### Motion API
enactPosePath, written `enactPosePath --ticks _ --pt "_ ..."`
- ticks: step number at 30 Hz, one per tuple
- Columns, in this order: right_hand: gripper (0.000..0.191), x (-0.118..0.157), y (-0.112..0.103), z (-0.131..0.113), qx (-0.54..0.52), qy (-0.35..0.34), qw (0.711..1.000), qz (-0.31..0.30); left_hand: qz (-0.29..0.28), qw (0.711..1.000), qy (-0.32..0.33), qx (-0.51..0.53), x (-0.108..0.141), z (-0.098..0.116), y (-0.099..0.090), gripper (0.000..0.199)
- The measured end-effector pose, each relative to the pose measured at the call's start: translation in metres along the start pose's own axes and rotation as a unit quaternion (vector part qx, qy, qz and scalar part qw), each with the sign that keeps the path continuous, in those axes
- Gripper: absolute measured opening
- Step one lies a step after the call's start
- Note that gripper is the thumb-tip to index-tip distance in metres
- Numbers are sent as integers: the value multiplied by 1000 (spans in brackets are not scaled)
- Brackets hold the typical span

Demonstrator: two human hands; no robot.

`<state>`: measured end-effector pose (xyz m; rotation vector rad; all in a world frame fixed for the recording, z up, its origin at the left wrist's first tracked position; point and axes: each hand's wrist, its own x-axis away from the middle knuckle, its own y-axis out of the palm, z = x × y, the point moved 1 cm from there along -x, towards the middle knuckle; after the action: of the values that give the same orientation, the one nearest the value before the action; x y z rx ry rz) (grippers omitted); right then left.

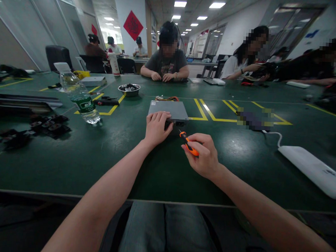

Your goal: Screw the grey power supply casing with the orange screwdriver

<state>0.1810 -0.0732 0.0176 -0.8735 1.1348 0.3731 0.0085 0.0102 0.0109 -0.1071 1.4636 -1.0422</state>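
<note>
A grey metal computer power supply lies flat on the green table, its socket side towards me and a bundle of coloured wires at its far side. My left hand is closed on its near left corner, with the fingers over the top and the thumb along the front face. An orange and black screwdriver is in my right hand, gripped by the handle. Its thin tip points up and left, just short of the socket face and apart from it.
A water bottle stands tilted-looking at the left, near black parts. Behind it are a metal bowl of small pieces and a grey box. A white power bank is cabled to a phone at right. Other people sit across the table.
</note>
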Motion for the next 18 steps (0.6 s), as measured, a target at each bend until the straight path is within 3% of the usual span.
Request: enactPosePath --ticks 4,7,10,13,18 --pt "38 3 1 1 -11 -14 1000 -22 0 1000 3 1 0 0 0 19" --pt "29 1 0 1 29 2 998 -48 0 1000 1 0 0 1 -1 19" --pt "22 -1 -1 0 53 -17 998 -38 4 1000 7 -1 0 1 -1 19" --pt "30 -1 -1 -1 26 -33 999 -25 6 1000 10 -2 0 1 0 20" --pt "30 1 0 -1 20 1 999 -42 6 1000 8 -1 0 1 0 19"
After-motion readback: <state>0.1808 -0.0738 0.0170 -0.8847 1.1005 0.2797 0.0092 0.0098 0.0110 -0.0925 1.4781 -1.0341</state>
